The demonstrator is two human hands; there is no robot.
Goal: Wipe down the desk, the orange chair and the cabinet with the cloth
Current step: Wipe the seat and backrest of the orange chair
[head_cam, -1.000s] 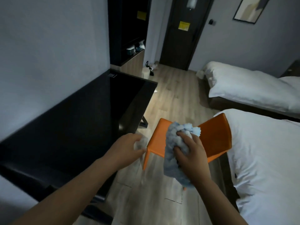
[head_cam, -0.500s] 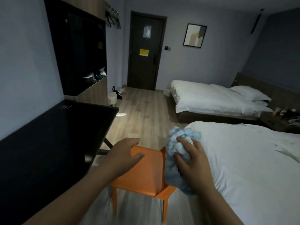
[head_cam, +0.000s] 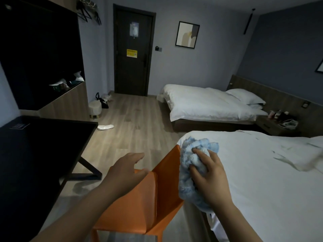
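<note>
My right hand [head_cam: 210, 175] grips a bunched light blue cloth [head_cam: 190, 161] against the upper edge of the orange chair's backrest. The orange chair [head_cam: 139, 206] stands low in the middle, between the desk and the near bed. My left hand [head_cam: 125, 169] hovers over the chair seat with fingers spread and holds nothing. The black desk [head_cam: 35, 154] fills the lower left. The dark cabinet [head_cam: 43, 53] with a wooden lower part stands at the left wall behind the desk.
A white bed [head_cam: 262, 180] lies tight against the chair on the right, a second bed [head_cam: 209, 103] behind it. A small round stool [head_cam: 95, 109], a black bag and a white slipper [head_cam: 105, 127] lie on the wood floor. A nightstand [head_cam: 277, 124] holds bottles.
The view has lifted from the desk and floor toward the room. The chair now sits closer and lower in view. My left hand has opened and moved over the seat; the cloth stays gripped.
</note>
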